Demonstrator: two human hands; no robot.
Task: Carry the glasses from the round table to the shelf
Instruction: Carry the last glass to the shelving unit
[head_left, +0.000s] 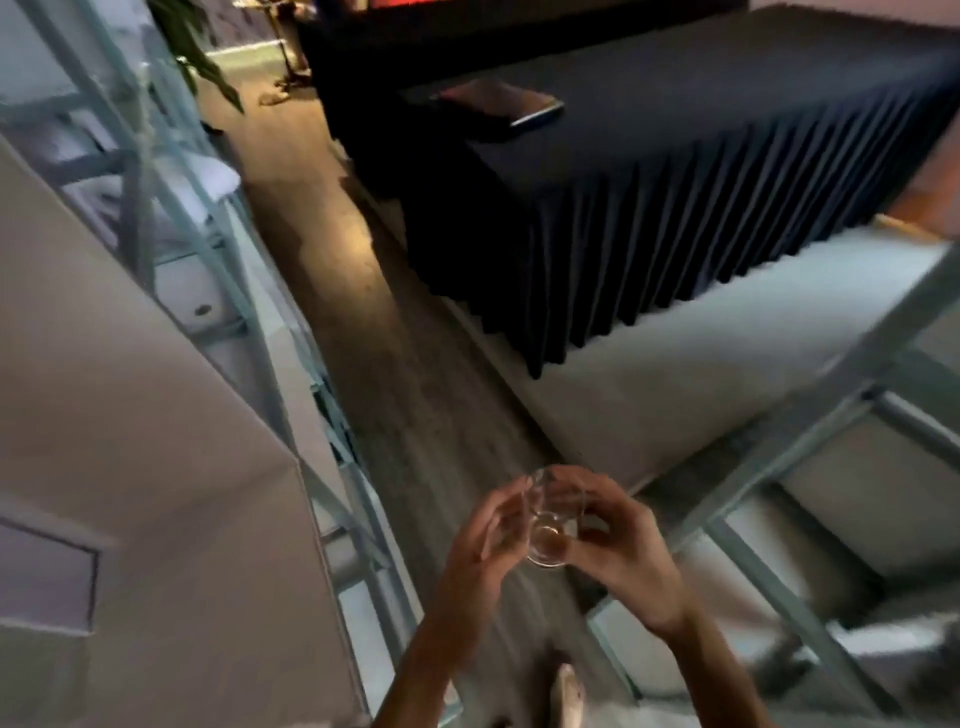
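A clear drinking glass (551, 519) is held between both my hands low in the middle of the head view, above the floor. My left hand (485, 540) curls its fingers round the glass's left side. My right hand (623, 545) wraps round its right side. The view is tilted and blurred. Pale metal shelf frames stand on both sides: one shelf unit (810, 415) at the right, another shelf unit (208, 244) along the left. The round table is not in view.
A table skirted in dark pleated cloth (649, 234) stands ahead at the right, a dark flat device (498, 106) on top. A wood-look floor aisle (363, 322) runs between the shelves. A plant (202, 57) is at the far left. A large pale box (130, 415) fills the left.
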